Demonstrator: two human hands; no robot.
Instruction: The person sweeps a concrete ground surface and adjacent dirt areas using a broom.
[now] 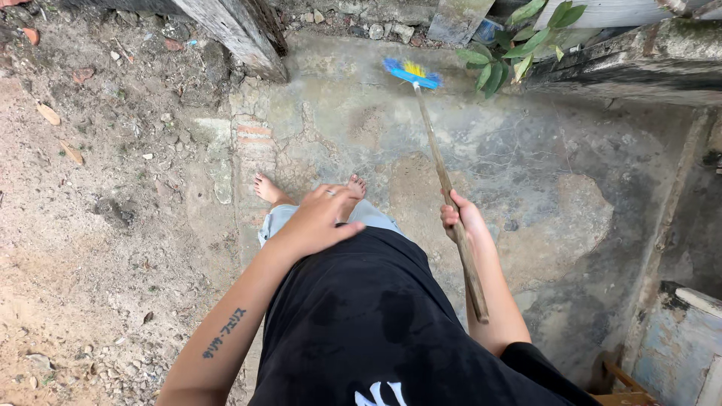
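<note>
My right hand (460, 217) is closed around the wooden handle of a broom (441, 167). The handle slants away from me, and its blue and yellow bristle head (412, 73) rests on the cracked concrete ground (526, 165) ahead. My left hand (323, 216) hangs free in front of my body, fingers loosely apart, holding nothing, a ring on one finger. My bare feet (269, 189) stand at the edge of the concrete, below the left hand.
Sandy dirt with pebbles and dry leaves (83, 225) lies to the left. A weathered wooden beam (241, 34) stands at the top. A green leafy plant (519, 41) grows by a low wall (639, 64) on the right. A pale blue worn object (681, 342) sits at the lower right.
</note>
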